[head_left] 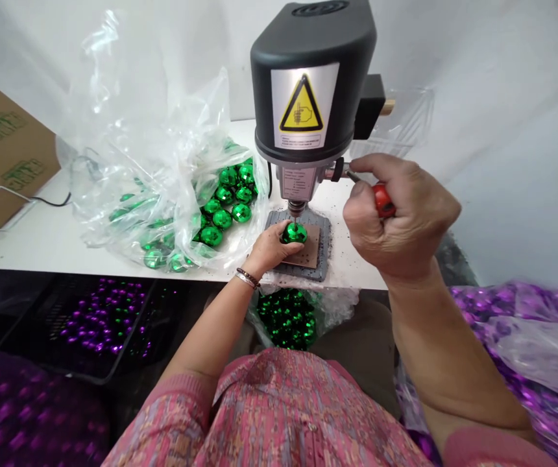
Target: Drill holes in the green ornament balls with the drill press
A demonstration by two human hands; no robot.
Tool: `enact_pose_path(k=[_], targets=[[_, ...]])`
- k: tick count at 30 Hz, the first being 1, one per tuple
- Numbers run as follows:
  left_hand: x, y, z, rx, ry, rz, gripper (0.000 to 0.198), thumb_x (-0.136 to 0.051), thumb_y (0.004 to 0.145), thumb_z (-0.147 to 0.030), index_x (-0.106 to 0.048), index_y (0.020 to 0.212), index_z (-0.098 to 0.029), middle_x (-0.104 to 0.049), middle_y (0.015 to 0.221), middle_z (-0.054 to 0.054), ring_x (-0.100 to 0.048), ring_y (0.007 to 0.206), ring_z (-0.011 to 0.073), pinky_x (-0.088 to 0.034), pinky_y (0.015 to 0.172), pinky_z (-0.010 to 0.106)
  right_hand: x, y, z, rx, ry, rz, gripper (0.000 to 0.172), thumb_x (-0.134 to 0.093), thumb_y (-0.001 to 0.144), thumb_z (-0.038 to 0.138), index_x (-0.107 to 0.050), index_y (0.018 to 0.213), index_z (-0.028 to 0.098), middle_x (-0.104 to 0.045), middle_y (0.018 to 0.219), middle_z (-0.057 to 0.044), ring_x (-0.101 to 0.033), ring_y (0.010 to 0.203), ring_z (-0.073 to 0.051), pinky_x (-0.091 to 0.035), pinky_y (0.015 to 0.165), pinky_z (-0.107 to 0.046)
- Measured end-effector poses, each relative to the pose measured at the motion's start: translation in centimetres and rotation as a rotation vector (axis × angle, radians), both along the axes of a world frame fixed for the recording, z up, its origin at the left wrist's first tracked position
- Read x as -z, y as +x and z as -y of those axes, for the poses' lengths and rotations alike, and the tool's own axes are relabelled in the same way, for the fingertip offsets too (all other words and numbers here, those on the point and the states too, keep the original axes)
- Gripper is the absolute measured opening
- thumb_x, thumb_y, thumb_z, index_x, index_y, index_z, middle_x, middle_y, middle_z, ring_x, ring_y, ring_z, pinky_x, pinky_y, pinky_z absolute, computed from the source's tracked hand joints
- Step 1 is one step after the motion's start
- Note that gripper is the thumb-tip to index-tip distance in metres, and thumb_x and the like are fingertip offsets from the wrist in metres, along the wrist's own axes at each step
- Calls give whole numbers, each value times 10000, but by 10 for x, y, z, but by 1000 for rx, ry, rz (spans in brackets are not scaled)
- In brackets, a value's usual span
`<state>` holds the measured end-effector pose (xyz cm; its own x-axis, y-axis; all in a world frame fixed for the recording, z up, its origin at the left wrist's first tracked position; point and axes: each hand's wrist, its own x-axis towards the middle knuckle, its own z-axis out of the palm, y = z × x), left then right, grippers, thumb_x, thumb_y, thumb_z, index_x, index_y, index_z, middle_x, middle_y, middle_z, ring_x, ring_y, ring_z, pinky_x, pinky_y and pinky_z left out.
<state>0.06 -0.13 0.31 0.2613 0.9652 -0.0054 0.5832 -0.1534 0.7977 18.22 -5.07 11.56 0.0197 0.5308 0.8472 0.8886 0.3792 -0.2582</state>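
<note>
A black drill press (314, 84) with a yellow warning label stands on the white table. Under its chuck (296, 206), my left hand (272, 248) grips a shiny green faceted ball (295, 233) between thumb and fingers, over a brown board (311, 250) on the grey base plate (325, 243). The drill bit meets the top of the ball; whether it has entered cannot be made out. My right hand (400, 214) is closed around the feed lever with its red knob (384, 200), right of the machine.
An open clear plastic bag (176, 201) with green balls lies left of the press. A cardboard box (6, 149) is at the far left. Below the table edge are a bag of green balls (289, 318), a black crate (113, 370) with purple balls and purple bags at right.
</note>
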Motion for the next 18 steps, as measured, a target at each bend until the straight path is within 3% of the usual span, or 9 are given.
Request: enact_pose_path(k=[7,13,18], targets=[[4,0,0,-19,13,7,608,-771,725,-298,-642,1302,-156,-719,1080,57,-633,930,199,-493,853,301,21,5,-1,-40,40,93,316,-463,900,318,-679,1104,210,-682,860,-43,-596,736,-151,-507,768,-323],[2,-1,1,-16,-16,9,629,-765,747,-289,-621,1339,-128,-716,1110,77,-640,959,213,-494,892,314,27,5,-3,-54,217,138,278,-468,900,266,-652,1091,181,-674,829,-38,-569,694,-129,-479,713,-285],[1,-2,1,-29,-28,25,669,-778,740,-270,-599,1369,-127,-713,1150,84,-645,995,216,-490,940,320,33,3,-3,-23,231,145,271,-467,897,249,-645,1086,174,-672,827,-37,-579,696,-124,-476,698,-279]])
